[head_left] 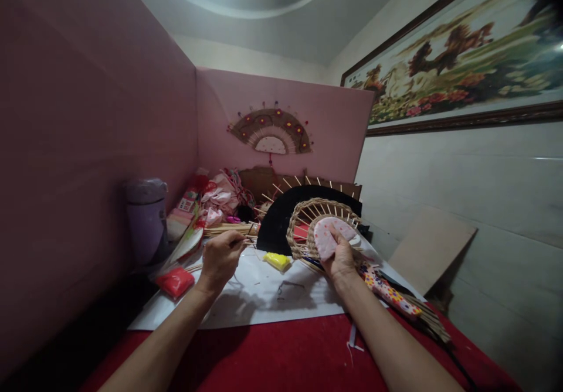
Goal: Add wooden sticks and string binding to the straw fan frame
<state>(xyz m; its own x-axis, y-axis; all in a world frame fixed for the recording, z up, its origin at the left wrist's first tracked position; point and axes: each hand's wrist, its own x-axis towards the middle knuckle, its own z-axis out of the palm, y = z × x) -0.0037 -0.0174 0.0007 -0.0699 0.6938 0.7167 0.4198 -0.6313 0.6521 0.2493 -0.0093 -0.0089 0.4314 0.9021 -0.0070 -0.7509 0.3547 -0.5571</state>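
Observation:
My right hand [342, 261] grips a half-round handicraft fan by its pink dotted cloth centre [324, 232], thumb on top. Around that centre run thin wooden ribs, a braided straw band [294, 216] and a wide black outer band [276, 216]. Bare rib tips stick out past the black edge. To the left of the fan, my left hand [223, 258] is closed in a pinch on a thin dark strand [250, 231], too fine to make out well. A yellow packet [277, 261] lies on the white sheet between my hands.
White paper [264, 304] covers part of the red tablecloth [246, 357]. A red packet [176, 282], a purple lidded container [147, 222] and pink bagged materials [220, 193] stand left. A flower-patterned piece [391, 291] lies right. A finished-looking fan [288, 125] hangs on the pink panel.

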